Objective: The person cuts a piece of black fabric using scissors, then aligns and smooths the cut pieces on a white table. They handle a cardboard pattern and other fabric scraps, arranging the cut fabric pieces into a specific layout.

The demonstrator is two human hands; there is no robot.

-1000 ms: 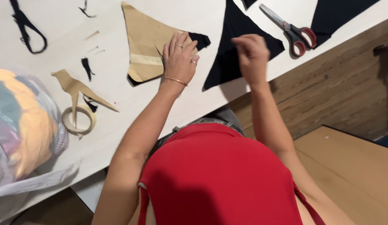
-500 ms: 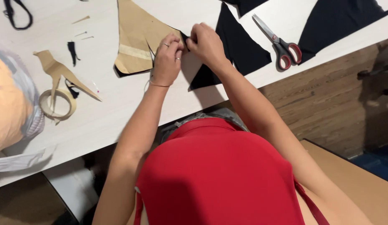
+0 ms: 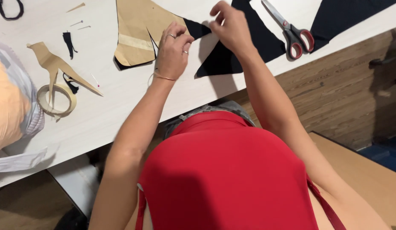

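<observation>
Brown paper pattern piece (image 3: 140,32) lies flat on the white worktable (image 3: 121,102) at about 11 o'clock from the person's chest, pinned over black fabric that peeks out along its lower edge. Nearest the body, at 6 o'clock, a red top fills the lower view. Up the arms, the left hand (image 3: 172,51), with rings and a thin bracelet, rests fingers curled together on the pattern's right edge. At 12 o'clock the right hand (image 3: 230,25) hovers with thumb and forefinger pinched on something too small to tell, just above a black fabric triangle (image 3: 244,47). At 9 o'clock sit a roll of masking tape (image 3: 57,99) and a brown paper offcut (image 3: 53,66), with a pale bundle in a clear plastic bag (image 3: 12,98) at the left edge. Farther out, at 1 o'clock, red-handled scissors (image 3: 291,30) lie between the triangle and another black fabric piece (image 3: 342,17).
</observation>
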